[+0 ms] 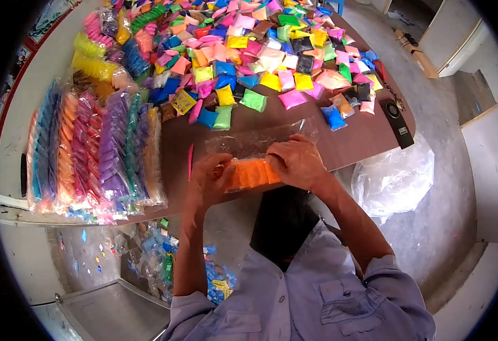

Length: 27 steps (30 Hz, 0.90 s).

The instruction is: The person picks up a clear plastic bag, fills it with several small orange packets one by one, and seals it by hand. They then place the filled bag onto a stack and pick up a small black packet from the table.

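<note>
A clear plastic bag [260, 135] with a row of orange packets [253, 174] inside lies at the table's front edge. My left hand [206, 177] grips its left end, with fingers curled around the packets. At the other end, my right hand [298, 162] pinches the bag, thumb against the orange packets and fingers over the film. The bag's loose, see-through part spreads flat beyond both hands. Just left of my left hand is a thin pink strip [190, 162].
Colourful small packets [254, 101] cover the far half of the brown table [172, 139]. Filled long bags [115, 150] stand in rows at left. A black device [397, 123] lies near the right edge. A clear plastic sack [394, 176] and scattered wrappers [166, 256] are below.
</note>
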Motion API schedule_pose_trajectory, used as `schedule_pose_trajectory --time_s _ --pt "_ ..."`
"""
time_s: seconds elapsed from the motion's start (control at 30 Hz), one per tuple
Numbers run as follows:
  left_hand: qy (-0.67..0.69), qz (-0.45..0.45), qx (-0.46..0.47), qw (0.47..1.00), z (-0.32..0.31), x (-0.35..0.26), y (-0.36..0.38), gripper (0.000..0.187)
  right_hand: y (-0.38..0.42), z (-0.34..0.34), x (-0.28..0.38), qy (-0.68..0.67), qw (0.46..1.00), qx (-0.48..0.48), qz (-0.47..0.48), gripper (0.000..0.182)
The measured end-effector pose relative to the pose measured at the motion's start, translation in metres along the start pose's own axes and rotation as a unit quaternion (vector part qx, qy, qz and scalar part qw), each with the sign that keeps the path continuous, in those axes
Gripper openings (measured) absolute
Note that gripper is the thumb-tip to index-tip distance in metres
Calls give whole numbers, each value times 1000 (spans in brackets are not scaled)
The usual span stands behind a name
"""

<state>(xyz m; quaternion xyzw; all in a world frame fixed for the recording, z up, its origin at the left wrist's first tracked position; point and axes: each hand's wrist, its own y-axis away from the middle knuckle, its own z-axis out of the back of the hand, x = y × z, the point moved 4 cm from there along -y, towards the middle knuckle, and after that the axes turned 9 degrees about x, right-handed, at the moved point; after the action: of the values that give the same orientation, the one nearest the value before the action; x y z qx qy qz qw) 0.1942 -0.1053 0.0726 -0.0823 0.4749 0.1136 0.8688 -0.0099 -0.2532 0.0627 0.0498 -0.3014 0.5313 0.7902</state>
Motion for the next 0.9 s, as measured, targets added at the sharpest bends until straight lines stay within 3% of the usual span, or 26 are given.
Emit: schedule_pose_trajectory --time_s 0.17,0.4,0.5,0.6,0.7,0.9 --pt "-32 -43 38 998 0 7 -3 21 1 2 3 -6 1000 -16 16 13" --pt "1 -22 23 999 3 5 0 21 2 2 2 -9 1000 -24 14 14" --pt "-58 -31 33 997 11 11 4 24 2 0 2 -7 1000 -14 9 13" --pt "-36 19 58 997 12 23 4 25 1 1 4 -2 1000 -21 17 12" --pt "20 59 13 998 18 26 7 22 0 3 4 7 1000 -11 12 10" --pt "-98 -61 -48 992 42 26 24 27 2 1 3 14 1000 -23 15 10"
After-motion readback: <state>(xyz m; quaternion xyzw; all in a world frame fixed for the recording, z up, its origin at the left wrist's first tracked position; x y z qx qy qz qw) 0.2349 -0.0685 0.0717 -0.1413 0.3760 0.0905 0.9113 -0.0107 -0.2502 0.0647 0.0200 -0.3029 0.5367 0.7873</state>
